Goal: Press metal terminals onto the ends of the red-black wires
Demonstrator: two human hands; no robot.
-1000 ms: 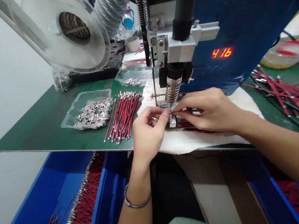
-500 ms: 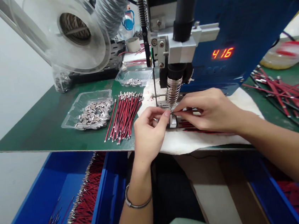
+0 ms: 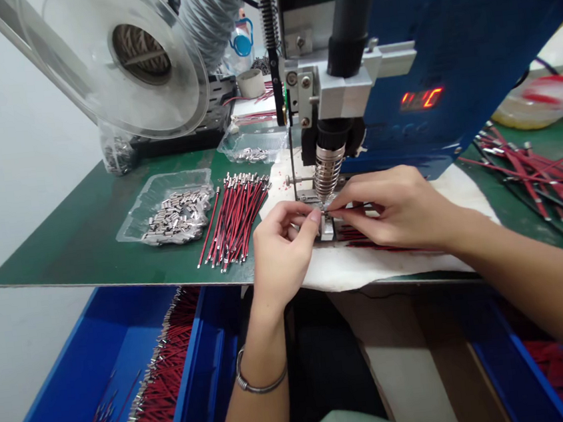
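My left hand [image 3: 280, 251] and my right hand [image 3: 394, 207] meet fingertip to fingertip just under the ribbed metal tip [image 3: 327, 169] of the blue machine [image 3: 446, 52]. Both hands are pinched closed. The right one holds a thin red and black wire [image 3: 356, 208] that runs back under its palm. The left one pinches a tiny metal piece at the wire's end, too small to name. They rest over a small metal fixture [image 3: 326, 230] on a white cloth [image 3: 367, 262].
A bundle of red and black wires [image 3: 234, 217] and a clear tray of small metal sleeves [image 3: 174, 212] lie left on the green table [image 3: 88, 238]. More wires [image 3: 534, 174] are strewn at right. Blue bins [image 3: 128, 375] with finished wires sit below. A clear reel [image 3: 115, 60] stands behind.
Both hands stay put at the machine tip. The red counter display, which read 416, is now mid-change and unreadable.
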